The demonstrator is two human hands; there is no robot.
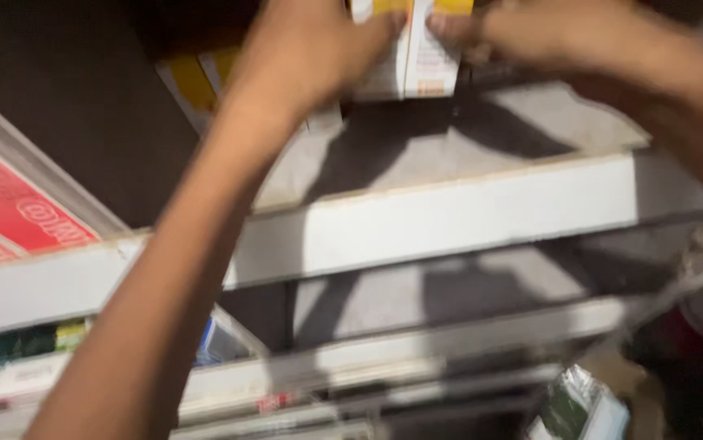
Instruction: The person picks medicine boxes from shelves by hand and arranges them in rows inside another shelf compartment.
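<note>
Two white and yellow cartons (413, 49) stand side by side at the back of a white shelf (465, 208), at the top of the head view. My left hand (311, 45) presses against their left side and my right hand (522, 33) grips their right side. Both arms reach up and forward over the shelf's front edge. The tops of the cartons are cut off by the frame.
More white and yellow cartons (193, 85) lean at the back left. A red and white box (9, 204) lies at far left. Lower shelves (417, 342) hold small packages (34, 367) at left. A green and white packet (579, 407) sits at bottom right.
</note>
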